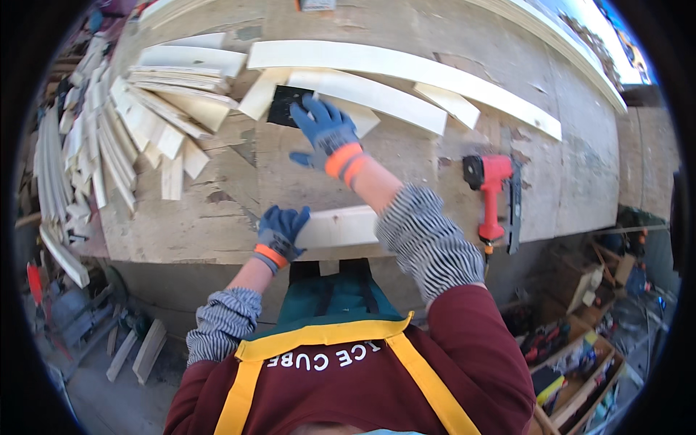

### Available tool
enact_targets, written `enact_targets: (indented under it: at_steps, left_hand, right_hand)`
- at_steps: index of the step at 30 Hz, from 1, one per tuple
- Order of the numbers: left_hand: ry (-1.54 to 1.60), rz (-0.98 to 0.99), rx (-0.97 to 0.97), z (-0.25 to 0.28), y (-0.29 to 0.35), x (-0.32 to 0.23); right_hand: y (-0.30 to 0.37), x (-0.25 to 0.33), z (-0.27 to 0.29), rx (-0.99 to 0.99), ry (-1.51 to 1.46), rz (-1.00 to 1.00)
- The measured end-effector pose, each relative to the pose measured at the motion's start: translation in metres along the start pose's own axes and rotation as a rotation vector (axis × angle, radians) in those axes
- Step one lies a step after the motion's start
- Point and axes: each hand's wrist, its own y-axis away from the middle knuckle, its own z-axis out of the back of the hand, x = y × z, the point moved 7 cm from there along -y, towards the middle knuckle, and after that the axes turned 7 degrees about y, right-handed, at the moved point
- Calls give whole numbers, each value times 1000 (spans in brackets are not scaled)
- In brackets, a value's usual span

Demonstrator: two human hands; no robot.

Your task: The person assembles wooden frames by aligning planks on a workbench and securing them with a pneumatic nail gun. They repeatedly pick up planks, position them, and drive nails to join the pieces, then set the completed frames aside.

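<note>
My left hand (281,233), in a blue and grey work glove with an orange cuff, is closed on the left end of a short pale wooden board (341,226) at the table's near edge. Farther out, my right hand (328,132), gloved alike, reaches over the table with thumb and fingers spread. Its fingertips are at the edge of a flat black square sheet (284,109); whether they touch it I cannot tell. The sheet lies against pale wooden strips, one of them a shorter strip (370,98) below a long curved-looking strip (406,69).
A red and black nail gun (493,188) stands on the right of the wooden table (565,196). Stacked wooden strips (156,109) fan out at the left. Long boards (558,43) line the far right edge. Below right is a wooden box of tools (580,391).
</note>
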Motion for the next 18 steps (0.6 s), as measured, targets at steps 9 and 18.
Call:
enact_targets:
  at_steps: [9, 18]
  left_hand:
    - [15, -31, -171, 7, -35, 14]
    - [190, -93, -379, 19, -19, -16]
  right_hand:
    - [376, -280, 84, 39, 685, -1140]
    - [408, -348, 69, 264, 480, -1047]
